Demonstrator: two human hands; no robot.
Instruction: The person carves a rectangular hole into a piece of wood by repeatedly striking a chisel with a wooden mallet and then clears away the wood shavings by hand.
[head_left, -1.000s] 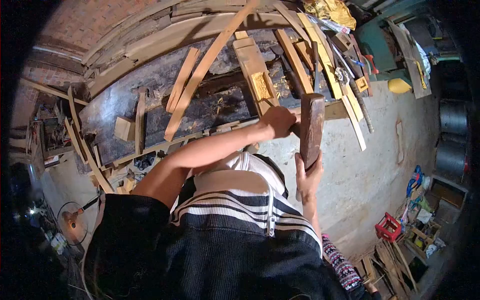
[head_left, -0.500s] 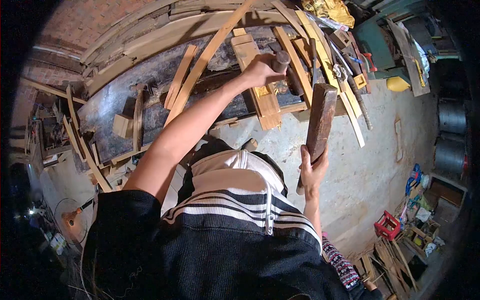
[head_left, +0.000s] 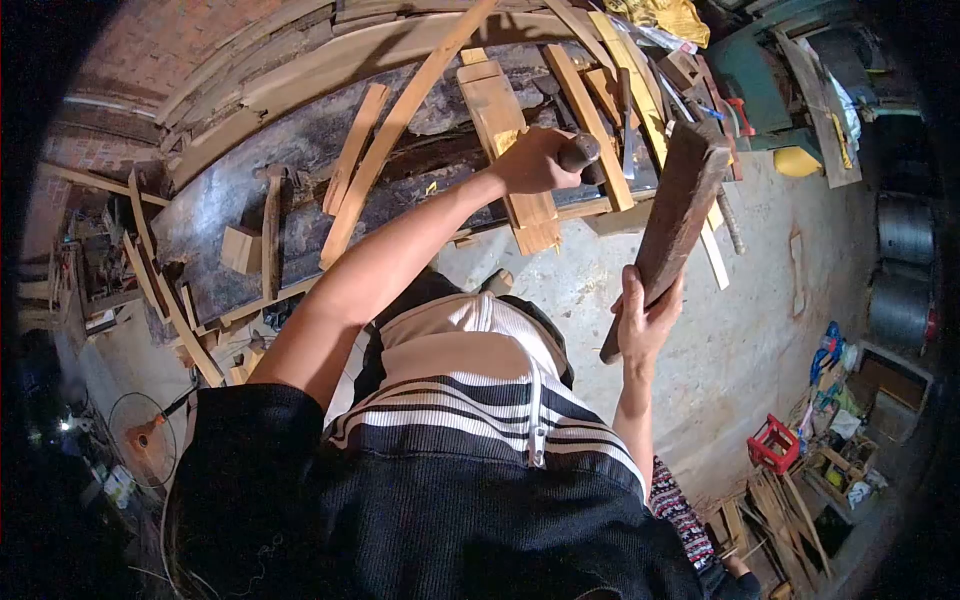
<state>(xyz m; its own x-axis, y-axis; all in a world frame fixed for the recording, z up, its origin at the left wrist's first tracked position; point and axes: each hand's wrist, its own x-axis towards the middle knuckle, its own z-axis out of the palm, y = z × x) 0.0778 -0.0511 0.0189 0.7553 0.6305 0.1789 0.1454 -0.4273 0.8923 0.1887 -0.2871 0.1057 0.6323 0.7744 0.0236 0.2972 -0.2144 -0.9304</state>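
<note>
My left hand (head_left: 532, 163) is wrapped round the handle of a chisel (head_left: 579, 152), whose rounded end points up toward me; the blade is hidden below the hand. Under this hand lies a thick wooden workpiece (head_left: 492, 92) with light shavings on it. My right hand (head_left: 650, 322) grips a dark, worn wooden mallet (head_left: 684, 210), a long squared block raised and tilted to the right, clear of the chisel.
The dark workbench (head_left: 225, 195) bears long wooden strips (head_left: 405, 110), a hammer (head_left: 271, 230), a small wood block (head_left: 241, 249) and a saw-like blade (head_left: 627, 125). A red crate (head_left: 773, 445) stands on the concrete floor (head_left: 760, 320) at right, near scrap wood.
The mallet has swung to the right and tilted further over with my right hand. My left hand has shifted slightly down and right, and the chisel handle leans more to the right.
</note>
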